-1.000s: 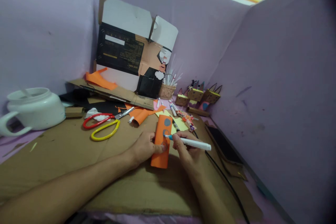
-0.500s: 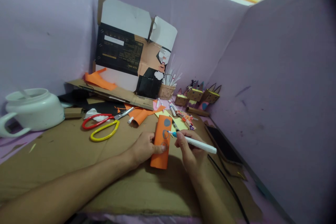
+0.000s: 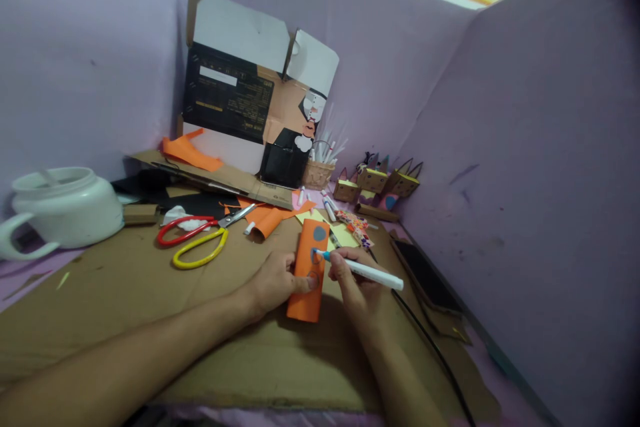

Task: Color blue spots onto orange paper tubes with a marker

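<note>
An orange paper tube (image 3: 304, 303) lies over the brown cardboard in front of me. My left hand (image 3: 275, 283) grips it from the left, thumb on top near the lowest circle. Three round marks run along the tube: the top one is filled in blue-grey, the middle one is partly coloured, and the lowest shows as an outline beside my thumb. My right hand (image 3: 357, 283) holds a white marker (image 3: 375, 273) with a blue tip end, which touches the middle circle.
Red-and-yellow scissors (image 3: 200, 250) lie left of the tube. A white pot (image 3: 70, 210) stands far left. Behind are orange scraps (image 3: 270, 221), an opened box (image 3: 230, 93), a basket of markers (image 3: 317, 175) and small cardboard figures (image 3: 373, 180). A phone (image 3: 430, 277) and black cable (image 3: 435, 347) lie right.
My right hand and the marker have shifted slightly left, and the middle circle has more blue in it. My left hand and the tube look almost unmoved.
</note>
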`<state>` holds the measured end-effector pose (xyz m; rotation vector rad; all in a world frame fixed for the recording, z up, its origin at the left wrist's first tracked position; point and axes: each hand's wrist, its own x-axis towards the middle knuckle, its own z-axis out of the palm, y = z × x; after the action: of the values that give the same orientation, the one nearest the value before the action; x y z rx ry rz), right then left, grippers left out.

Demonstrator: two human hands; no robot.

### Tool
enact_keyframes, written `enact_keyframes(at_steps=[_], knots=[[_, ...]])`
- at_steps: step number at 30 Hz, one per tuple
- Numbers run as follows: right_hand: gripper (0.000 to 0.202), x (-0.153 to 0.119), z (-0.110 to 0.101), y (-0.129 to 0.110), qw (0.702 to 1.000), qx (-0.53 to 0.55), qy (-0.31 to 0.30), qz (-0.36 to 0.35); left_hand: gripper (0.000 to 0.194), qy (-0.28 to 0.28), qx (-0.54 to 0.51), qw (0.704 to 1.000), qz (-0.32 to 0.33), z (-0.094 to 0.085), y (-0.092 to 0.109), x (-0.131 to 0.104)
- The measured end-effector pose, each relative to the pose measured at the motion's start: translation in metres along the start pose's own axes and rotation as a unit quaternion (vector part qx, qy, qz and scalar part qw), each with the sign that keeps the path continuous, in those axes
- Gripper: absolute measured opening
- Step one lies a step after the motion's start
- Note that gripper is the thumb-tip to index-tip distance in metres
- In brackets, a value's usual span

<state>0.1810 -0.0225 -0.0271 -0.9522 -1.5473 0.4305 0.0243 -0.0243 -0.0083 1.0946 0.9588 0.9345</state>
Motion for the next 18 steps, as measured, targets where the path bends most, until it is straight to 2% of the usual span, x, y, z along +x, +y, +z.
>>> enact_keyframes(at_steps=[18], knots=[[0.02,0.003,-0.003,-0.013,1.0,0.0,-0.017,0.001,0.032,-0.001,-0.016,1.0,-0.011,0.003,0.005,-0.003]])
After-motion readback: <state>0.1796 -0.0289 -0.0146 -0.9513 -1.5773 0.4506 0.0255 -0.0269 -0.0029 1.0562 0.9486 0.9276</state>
